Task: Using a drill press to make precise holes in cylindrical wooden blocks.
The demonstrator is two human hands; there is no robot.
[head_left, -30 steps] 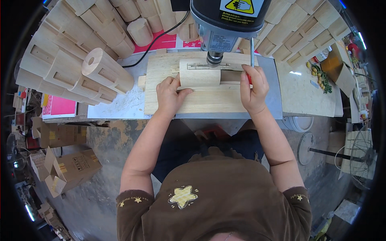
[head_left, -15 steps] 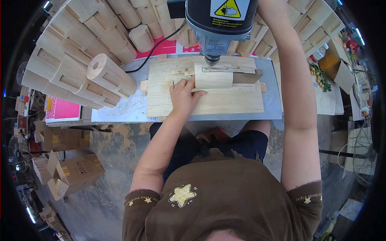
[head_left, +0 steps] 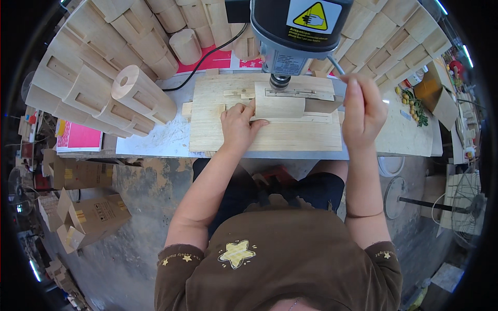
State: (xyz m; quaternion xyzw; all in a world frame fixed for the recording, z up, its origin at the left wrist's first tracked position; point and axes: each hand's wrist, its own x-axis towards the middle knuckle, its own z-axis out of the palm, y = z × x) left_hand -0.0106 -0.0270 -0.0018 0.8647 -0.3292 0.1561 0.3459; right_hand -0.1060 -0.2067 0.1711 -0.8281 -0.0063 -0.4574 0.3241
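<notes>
A pale wooden block with a rounded face lies on a flat wooden board beneath a drill press. The drill chuck sits low over a slim metal strip along the block's far side. Against the block's left end, my left hand grips with bent fingers, its thumb along the near side. My right hand is closed round the end of the drill press lever, right of the block. The drill tip cannot be made out.
Stacked wooden cylinders with cut recesses rise at the left and back; more stand at the back right. A black cable runs behind the board. Cardboard boxes stand on the floor at left, a fan at right.
My right hand has come down and nearer from the top of the view, bringing the lever end with it. The drill chuck appears lower over the block. My left hand stays at the block's end.
</notes>
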